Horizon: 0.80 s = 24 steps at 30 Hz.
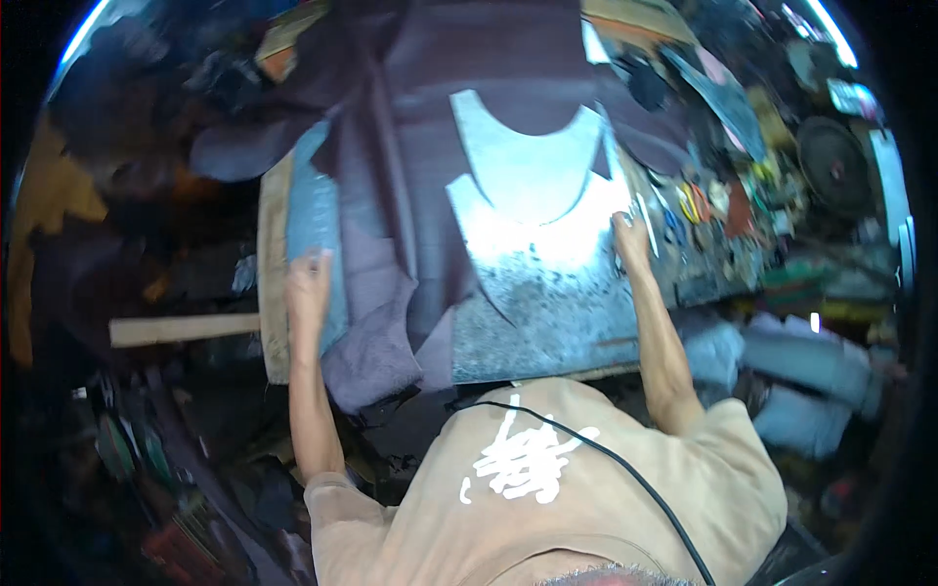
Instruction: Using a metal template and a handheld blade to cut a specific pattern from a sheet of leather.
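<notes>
A large dark purple-brown leather hide (430,156) covers the far and middle part of the work table, its near end folded over. To its right a worn grey metal sheet (547,303) lies bare. At the sheet's far end is a pale, shiny piece (532,161) with a scooped upper edge. My left hand (308,283) rests at the table's left edge, fingers curled on the blue-grey strip beside the hide; what they grip is hidden. At the sheet's right edge my right hand (631,240) has its fingers bent in, next to a thin whitish stick (648,225).
A wooden bar (186,329) juts out from the table's left side. Scissors-like tools with coloured handles (694,203) and several small items crowd the right side. Beyond them stands a dark round disc (833,163). Hide scraps (249,148) overhang the left edge.
</notes>
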Available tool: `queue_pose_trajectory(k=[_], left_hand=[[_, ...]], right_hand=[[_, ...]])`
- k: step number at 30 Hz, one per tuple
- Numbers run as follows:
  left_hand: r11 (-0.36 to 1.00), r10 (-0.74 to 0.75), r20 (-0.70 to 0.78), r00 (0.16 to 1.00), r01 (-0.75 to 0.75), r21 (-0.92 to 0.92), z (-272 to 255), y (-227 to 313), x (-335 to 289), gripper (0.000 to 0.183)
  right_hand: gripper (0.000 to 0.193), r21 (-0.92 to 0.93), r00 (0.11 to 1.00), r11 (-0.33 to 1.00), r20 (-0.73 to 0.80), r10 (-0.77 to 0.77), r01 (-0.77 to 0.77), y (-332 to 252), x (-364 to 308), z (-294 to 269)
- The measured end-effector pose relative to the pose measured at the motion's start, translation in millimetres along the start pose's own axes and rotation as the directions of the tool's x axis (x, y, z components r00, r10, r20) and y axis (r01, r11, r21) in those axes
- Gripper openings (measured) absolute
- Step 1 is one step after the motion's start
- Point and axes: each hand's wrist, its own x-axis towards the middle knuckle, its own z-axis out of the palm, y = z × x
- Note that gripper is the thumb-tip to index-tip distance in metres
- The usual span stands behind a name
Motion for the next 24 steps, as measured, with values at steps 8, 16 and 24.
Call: queue_pose_trajectory(k=[8,16,24], left_hand=[[0.981,-0.183,0.180,0.967,0.167,0.103,82.0,-18.6,73.0,0.084],[0.872,-0.160,0.225,0.961,0.244,-0.425,80.2,-11.6,61.6,0.074],[0.900,-0.089,0.199,0.976,0.164,-0.404,42.4,-22.6,51.6,0.061]], right_hand=[[0.055,-0.286,0.998,0.957,-0.064,0.024,-0.041,-57.5,87.3,44.2],[0.029,0.122,0.923,0.916,-0.007,0.385,-0.381,-63.7,120.9,52.7],[0.027,0.134,0.940,0.937,0.167,0.299,-0.322,-71.7,120.8,46.9]])
